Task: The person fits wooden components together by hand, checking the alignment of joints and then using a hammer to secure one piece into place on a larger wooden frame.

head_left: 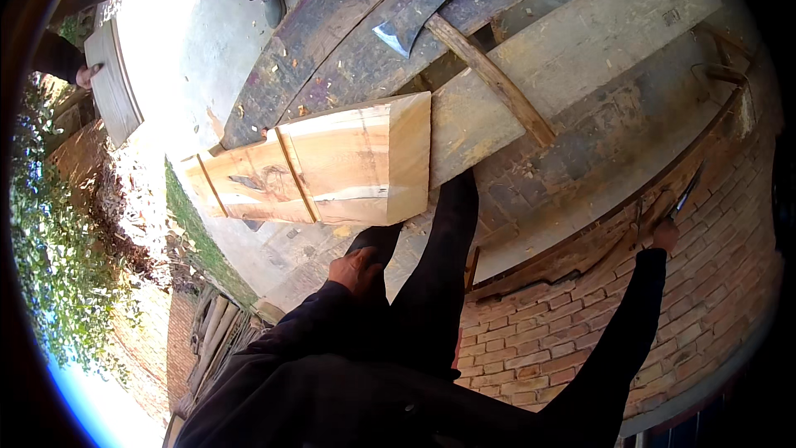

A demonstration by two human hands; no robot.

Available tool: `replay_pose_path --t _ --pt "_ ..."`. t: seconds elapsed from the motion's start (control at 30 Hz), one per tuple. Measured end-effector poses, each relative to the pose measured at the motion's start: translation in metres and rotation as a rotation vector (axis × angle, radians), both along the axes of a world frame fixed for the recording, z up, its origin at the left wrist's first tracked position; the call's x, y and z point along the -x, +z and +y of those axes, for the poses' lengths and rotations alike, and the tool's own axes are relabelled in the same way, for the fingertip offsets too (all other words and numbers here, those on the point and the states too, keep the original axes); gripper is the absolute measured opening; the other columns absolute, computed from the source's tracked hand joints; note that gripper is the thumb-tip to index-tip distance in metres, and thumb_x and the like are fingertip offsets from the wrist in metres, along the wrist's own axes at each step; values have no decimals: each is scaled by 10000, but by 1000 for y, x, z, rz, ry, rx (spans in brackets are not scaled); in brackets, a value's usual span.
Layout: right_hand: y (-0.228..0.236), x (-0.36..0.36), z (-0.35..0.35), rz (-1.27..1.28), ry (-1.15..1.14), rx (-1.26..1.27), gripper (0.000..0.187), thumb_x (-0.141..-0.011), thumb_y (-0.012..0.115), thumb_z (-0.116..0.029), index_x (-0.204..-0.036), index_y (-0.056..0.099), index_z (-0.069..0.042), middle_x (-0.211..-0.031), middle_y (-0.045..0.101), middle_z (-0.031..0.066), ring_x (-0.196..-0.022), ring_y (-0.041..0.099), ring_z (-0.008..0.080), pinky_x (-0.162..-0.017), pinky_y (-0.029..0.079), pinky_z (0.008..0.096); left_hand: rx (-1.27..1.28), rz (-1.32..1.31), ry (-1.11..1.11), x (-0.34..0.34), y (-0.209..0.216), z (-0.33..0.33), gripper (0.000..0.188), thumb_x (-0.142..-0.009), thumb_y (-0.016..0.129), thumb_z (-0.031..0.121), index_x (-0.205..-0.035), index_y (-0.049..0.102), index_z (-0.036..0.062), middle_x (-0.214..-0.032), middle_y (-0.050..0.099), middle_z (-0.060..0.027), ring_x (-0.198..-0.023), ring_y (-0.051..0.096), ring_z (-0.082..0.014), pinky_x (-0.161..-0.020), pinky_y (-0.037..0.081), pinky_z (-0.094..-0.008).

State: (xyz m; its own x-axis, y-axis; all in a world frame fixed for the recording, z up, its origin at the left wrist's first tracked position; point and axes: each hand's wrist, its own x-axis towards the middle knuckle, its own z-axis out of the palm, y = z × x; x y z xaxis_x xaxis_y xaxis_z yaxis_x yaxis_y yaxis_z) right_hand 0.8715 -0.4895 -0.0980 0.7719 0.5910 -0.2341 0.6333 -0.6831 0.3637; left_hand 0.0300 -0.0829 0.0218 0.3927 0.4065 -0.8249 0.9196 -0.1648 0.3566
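Left hand [355, 271] is at our dark-trousered left leg [380, 241], back of the hand up, fingers bent; we can't tell how far they're closed. Right hand [666, 236] is out at full reach by the tan-red brickwork [580, 340], right beside a brown wooden piece [661, 206] and a thin shiny metal blade [688, 188]. Those fingers are too small and dark to read: can't tell if they grip or just touch, nor whether blade and wood are one tool. Blade's long axis slants, upper end leaning right, lower end toward our hand.

In front of us: thick pale-orange wooden board [348, 162] with two narrow brown cross strips [296, 172], lying on the weathered grey plank worktop [580, 46]. Long axis runs roughly left to right, narrower end left and slightly lower, broad pale bevelled end right.

Beyond it, a steel-headed axe with a brown wooden handle [468, 52] bridges the gap between the grey plank and the dark stained planks [332, 58]. Handle points lower right, bright cutting edge faces left and down. Wood chips lie scattered around the head.

Upper left, well apart from us, a co-worker's hand [88, 75] holds a flat grey board [114, 87] by its edge, fingers closed on it
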Motion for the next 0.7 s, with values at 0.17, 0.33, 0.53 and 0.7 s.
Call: replay_pose_path --t 0.17,0.33,0.53,0.7 --pt "-30 71 55 17 -396 80 498 -1028 549 -451 -980 756 -1 -1016 758 219 -853 723 426 -721 556 511 9 126 -23 -25 32 13 402 -946 665 403 -1255 640 148 -1133 720 -147 -1002 699 -402 -832 566 -518" --pt "-2 94 113 -27 -618 -117 570 -950 633 -524 -948 724 39 -1044 721 319 -1003 714 466 -816 568 541 -22 108 -14 -42 35 24 383 -936 676 398 -1214 652 135 -1085 719 -145 -982 698 -405 -820 565 -528" --pt "-1 67 123 61 -391 153 497 -1015 554 -447 -1134 724 4 -1081 713 304 -969 702 448 -757 548 532 -103 -4 -24 -47 25 23 384 -917 718 340 -1225 651 120 -1070 717 -135 -959 709 -367 -782 574 -497" --pt "77 78 167 -63 -466 -234 456 -1059 545 -401 -1156 663 28 -1012 697 267 -910 678 418 -813 523 494 -242 -196 -53 -82 46 38 410 -898 728 241 -1265 633 84 -1088 697 -119 -998 703 -313 -802 571 -443"
